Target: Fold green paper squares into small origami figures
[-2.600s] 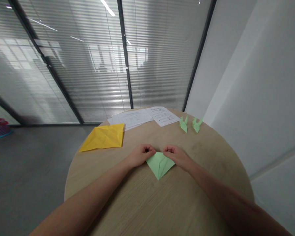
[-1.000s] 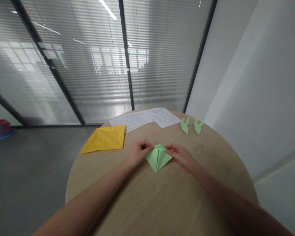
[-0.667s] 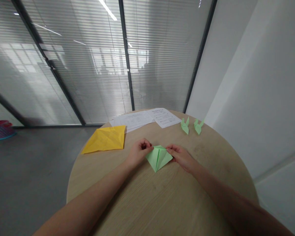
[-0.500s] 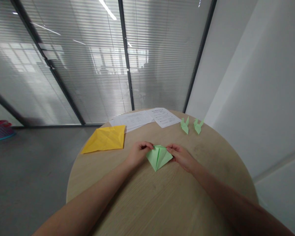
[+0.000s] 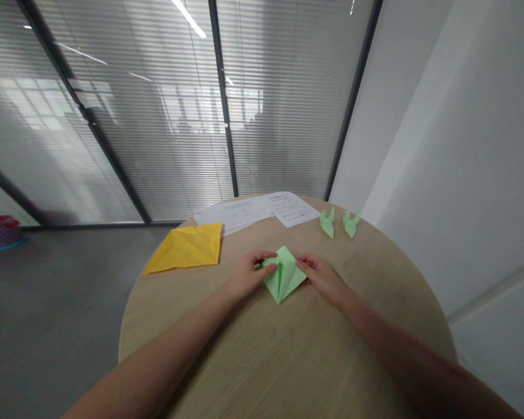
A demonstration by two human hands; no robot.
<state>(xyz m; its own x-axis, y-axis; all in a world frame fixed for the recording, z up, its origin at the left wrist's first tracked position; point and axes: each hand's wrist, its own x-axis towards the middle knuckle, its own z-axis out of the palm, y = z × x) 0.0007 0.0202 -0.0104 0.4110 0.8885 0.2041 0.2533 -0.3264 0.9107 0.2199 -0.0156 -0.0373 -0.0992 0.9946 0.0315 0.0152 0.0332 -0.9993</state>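
Observation:
A piece of folded light-green origami paper [image 5: 287,278] lies near the middle of the round table, creased down its centre, one point toward me and another away. My left hand [image 5: 253,272] pinches its left side, thumb on top and fingers at the edge. On the opposite side, my right hand [image 5: 318,274] grips the right edge between thumb and fingers. Some fingertips are hidden beneath the paper. Farther back on the right stand two finished-looking green paper cranes, a left crane [image 5: 327,223] and a right crane [image 5: 351,224].
Yellow paper [image 5: 186,247] lies at the table's left. Behind it, printed white sheets [image 5: 290,208] overlap along the far edge of the wooden table [image 5: 262,366]. A glass partition with blinds [image 5: 170,145] rises beyond, and a basket [image 5: 2,233] sits on the floor at far left.
The paper's far flap, folded down before, now stands out as a point away from me. My left thumb has come onto the paper's upper face. My right hand has barely moved.

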